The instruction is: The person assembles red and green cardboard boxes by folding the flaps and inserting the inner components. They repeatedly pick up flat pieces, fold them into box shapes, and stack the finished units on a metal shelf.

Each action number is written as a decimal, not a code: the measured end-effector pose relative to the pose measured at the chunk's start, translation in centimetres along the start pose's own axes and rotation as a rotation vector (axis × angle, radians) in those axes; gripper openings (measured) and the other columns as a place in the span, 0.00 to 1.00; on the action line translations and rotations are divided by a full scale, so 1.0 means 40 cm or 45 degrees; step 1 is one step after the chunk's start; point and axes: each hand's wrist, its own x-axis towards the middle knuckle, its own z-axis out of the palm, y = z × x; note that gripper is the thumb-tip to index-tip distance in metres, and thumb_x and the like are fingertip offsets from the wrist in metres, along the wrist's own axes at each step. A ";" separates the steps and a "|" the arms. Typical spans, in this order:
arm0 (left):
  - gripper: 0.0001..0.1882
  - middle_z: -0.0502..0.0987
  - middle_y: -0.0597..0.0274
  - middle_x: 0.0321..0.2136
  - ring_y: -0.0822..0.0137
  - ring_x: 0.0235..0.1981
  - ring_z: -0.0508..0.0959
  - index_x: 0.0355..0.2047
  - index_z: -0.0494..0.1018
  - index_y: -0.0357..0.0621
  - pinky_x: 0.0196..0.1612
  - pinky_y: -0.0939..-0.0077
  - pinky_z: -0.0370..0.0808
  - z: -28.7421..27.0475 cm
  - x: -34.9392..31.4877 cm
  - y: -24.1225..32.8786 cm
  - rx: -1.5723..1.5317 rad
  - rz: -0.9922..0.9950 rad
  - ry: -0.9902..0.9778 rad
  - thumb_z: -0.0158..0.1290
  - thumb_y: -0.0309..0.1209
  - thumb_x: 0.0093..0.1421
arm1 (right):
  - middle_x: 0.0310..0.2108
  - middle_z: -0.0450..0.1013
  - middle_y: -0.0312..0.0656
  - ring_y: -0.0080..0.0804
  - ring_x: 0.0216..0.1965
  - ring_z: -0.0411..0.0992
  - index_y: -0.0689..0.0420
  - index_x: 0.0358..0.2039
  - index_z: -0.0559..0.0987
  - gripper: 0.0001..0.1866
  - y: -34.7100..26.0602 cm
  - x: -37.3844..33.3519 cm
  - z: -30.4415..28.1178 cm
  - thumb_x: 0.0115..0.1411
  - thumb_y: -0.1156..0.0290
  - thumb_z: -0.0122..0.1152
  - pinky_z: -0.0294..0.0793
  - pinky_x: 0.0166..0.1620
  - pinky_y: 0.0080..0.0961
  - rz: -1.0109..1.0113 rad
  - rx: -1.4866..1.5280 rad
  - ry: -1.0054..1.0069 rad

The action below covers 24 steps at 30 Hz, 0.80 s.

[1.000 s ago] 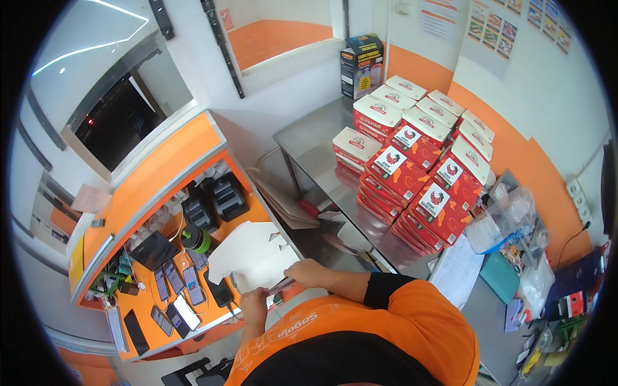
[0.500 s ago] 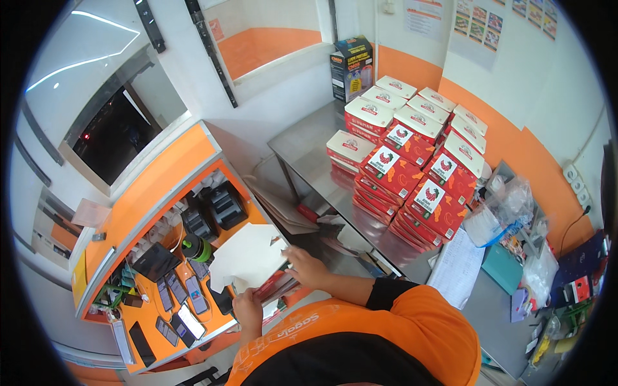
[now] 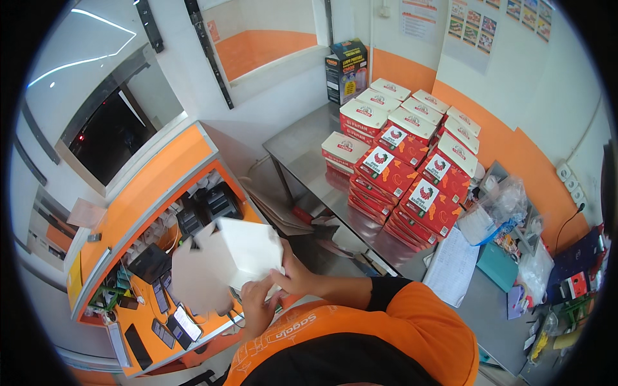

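Holding one white carton (image 3: pixel 253 249): one left hand (image 3: pixel 257 301), one right hand (image 3: pixel 295 273).

Stacked red boxes (image 3: pixel 407 147) are sporting logo lettering, black box (image 3: pixel 347 72) is showing bold print, orange shirt (image 3: pixel 425 312) is rocking pale text.

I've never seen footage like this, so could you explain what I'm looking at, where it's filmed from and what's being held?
There's no machine, only a bare left hand and right hand, together holding a pale, partly folded cardboard piece. Every picture comes from a wide fisheye camera worn on the head, looking down, so straight edges bend. Phones lie on the orange counter at left; red-and-white boxes stand stacked on the metal table at right.
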 end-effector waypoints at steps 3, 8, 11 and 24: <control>0.35 0.69 0.53 0.58 0.55 0.53 0.75 0.64 0.62 0.43 0.56 0.59 0.71 -0.022 0.032 0.033 -1.274 -0.467 0.306 0.52 0.51 0.64 | 0.54 0.69 0.50 0.45 0.55 0.70 0.60 0.59 0.66 0.27 -0.047 0.020 -0.008 0.58 0.82 0.57 0.69 0.59 0.40 -0.013 -0.108 0.015; 0.39 0.72 0.53 0.56 0.57 0.57 0.73 0.64 0.61 0.41 0.57 0.63 0.73 -0.176 0.035 0.011 -2.397 -0.630 0.432 0.49 0.59 0.65 | 0.58 0.65 0.53 0.52 0.60 0.66 0.54 0.61 0.69 0.32 -0.101 0.023 -0.004 0.54 0.73 0.64 0.65 0.63 0.50 -0.719 -0.731 -0.293; 0.29 0.75 0.53 0.54 0.57 0.53 0.78 0.60 0.65 0.41 0.47 0.67 0.81 -0.227 0.015 -0.001 -2.247 -1.024 0.462 0.50 0.50 0.68 | 0.62 0.61 0.52 0.51 0.64 0.61 0.49 0.63 0.69 0.33 -0.121 0.009 0.017 0.55 0.68 0.64 0.58 0.67 0.55 -0.924 -0.919 -0.447; 0.16 0.78 0.58 0.48 0.64 0.48 0.79 0.56 0.68 0.44 0.54 0.66 0.77 -0.184 -0.046 0.036 -1.989 -0.970 0.931 0.52 0.27 0.69 | 0.65 0.59 0.52 0.43 0.64 0.62 0.58 0.63 0.69 0.35 -0.148 -0.010 0.109 0.56 0.73 0.72 0.64 0.62 0.36 -0.287 0.003 -0.448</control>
